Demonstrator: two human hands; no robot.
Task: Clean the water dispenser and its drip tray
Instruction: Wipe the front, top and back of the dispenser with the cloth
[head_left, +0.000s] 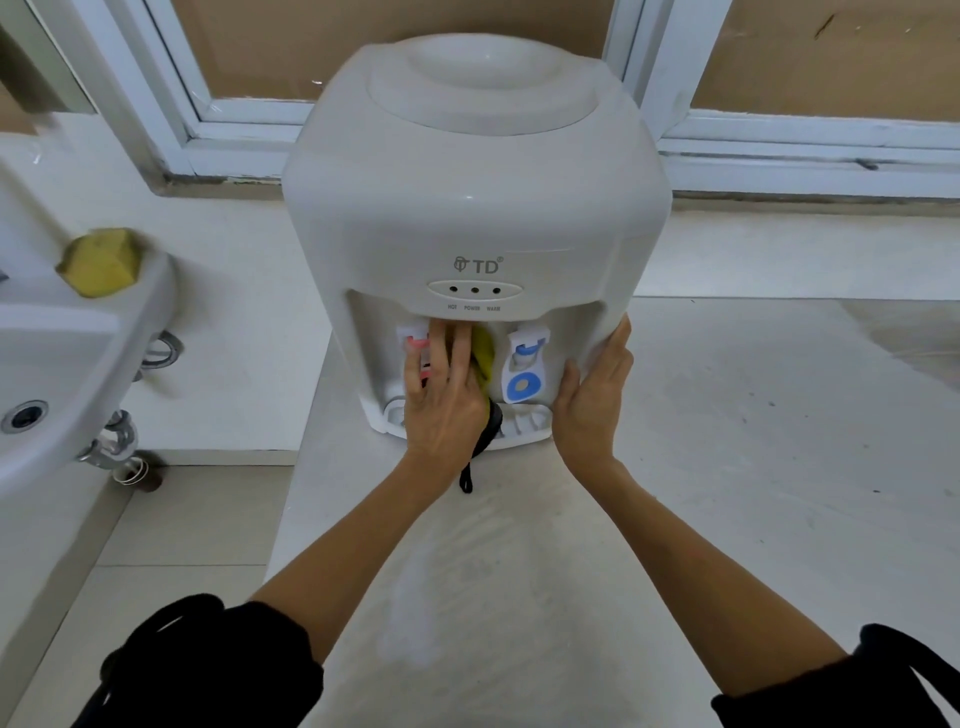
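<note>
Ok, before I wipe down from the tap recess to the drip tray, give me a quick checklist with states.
1. Cloth in contact with the recess: ok, left hand presses it between the taps.
2. Water dispenser steadied: ok, right hand braces its lower right side.
3. Red tap clear of fingers: not ok, left fingers lie over it.
4. Blue tap clear: ok.
5. Drip tray seated: cannot tell, partly hidden.
6. Power off: cannot tell.
</note>
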